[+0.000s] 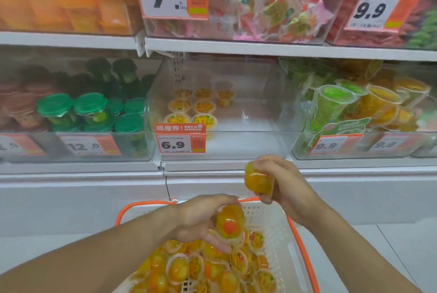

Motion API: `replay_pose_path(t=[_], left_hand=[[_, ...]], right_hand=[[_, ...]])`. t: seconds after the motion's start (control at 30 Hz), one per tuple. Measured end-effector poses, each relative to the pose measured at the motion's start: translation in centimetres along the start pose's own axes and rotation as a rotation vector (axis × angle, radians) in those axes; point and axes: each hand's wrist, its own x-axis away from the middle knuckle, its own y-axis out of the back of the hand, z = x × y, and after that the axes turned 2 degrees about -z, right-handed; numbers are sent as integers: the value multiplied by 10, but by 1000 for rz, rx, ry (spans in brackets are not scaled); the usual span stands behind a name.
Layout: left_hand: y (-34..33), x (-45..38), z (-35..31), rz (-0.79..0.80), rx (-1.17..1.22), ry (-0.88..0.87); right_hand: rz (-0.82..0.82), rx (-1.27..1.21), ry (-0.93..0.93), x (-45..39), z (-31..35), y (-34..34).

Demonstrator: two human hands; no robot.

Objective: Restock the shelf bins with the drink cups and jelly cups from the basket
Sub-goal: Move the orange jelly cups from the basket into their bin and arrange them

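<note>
Two jelly cups are in hand, the right hand [281, 179] gripping one [259, 180] just below the clear bin [236, 141], the left hand [201, 219] curled round another [230, 221] over the basket [279, 233]; each should be set upright beside the rows already inside.

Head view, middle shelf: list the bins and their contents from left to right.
Bin of green-lidded drink cups, tagged 12.0 → mostly bare clear bin with a few orange jelly cups at its left, tagged 6.9 → bin of green and orange cups, tagged 9.9.
</note>
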Motion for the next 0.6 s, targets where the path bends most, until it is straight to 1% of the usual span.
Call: replay_pose_path(t=[0.07, 0.13, 0.2, 0.27, 0.33, 0.43, 0.53, 0.6], left_hand=[[-6, 20, -20, -14, -84, -97], [-9, 43, -34, -57, -155, -168], [-5, 59, -39, -83, -265, -222], [4, 69, -36, -88, -369, -255], [11, 75, -30, -111, -372, -257], [16, 75, -29, -202, -365, -299], [14, 74, -32, -249, -308, -330], [17, 72, -32, -263, -291, -354]], right_hand=[[-18, -55, 131, -2, 33, -7], [-73, -21, 255, -15, 61, -15], [-137, 108, 336, -34, 84, -22], [-207, 261, 359, -60, 96, -28], [-262, 448, 315, -96, 100, -31], [-272, 757, 159, -150, 98, -32], [-234, 915, 44, -191, 84, -37], [-224, 960, 47, -199, 79, -45]])
